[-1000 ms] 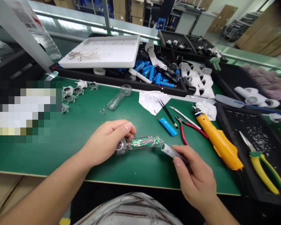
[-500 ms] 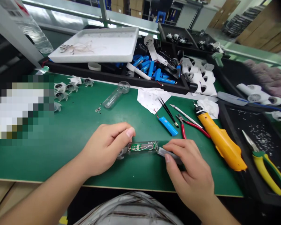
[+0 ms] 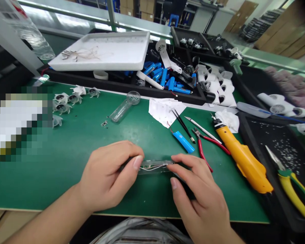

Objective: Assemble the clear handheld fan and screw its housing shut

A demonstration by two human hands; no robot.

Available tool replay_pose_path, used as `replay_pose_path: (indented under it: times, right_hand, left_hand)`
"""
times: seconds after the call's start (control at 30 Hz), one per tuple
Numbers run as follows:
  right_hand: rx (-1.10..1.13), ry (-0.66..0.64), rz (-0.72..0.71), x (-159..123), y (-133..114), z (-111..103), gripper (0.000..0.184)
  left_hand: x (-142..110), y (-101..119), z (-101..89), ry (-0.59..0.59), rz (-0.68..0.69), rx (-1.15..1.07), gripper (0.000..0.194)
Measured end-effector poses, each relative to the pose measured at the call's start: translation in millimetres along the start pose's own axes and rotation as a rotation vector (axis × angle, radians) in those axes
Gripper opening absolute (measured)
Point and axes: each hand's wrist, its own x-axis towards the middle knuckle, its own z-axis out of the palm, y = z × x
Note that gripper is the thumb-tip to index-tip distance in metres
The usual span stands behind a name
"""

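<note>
The left hand (image 3: 109, 174) and right hand (image 3: 197, 193) pinch one clear tube (image 3: 155, 167) near the front edge of the green surface (image 3: 53, 184).

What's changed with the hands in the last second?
The right hand moved the grey cell in to the clear housing and now covers it; the left hand covers the housing's other end, its green board no longer showing. The blue battery and yellow screwdriver stayed put.

Factory assembly line, green bench mat (image 3: 53, 179)
</note>
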Motion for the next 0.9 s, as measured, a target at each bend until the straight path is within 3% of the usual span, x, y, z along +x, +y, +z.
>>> replay_pose_path:
  times: [0.17,0.33,0.53,0.9]
  right_hand:
    - [0.004,-0.023,-0.006,-7,-7,-7,0.038]
    - [0.088,-0.083,0.061,-15,-8,-11,0.048]
    - [0.182,-0.078,0.116,-19,-9,-10,0.049]
    - [0.265,-0.006,0.196,-14,-11,-6,0.053]
  left_hand:
    - [-6,2,-5.5,0.078,0.146,-0.012,0.021]
    - [-12,9,-8.5,0.125,0.04,-0.034,0.015]
    - [-12,3,-5.1,0.207,0.055,-0.141,0.018]
    - [-12,2,-6.1,0.147,0.012,-0.147,0.021]
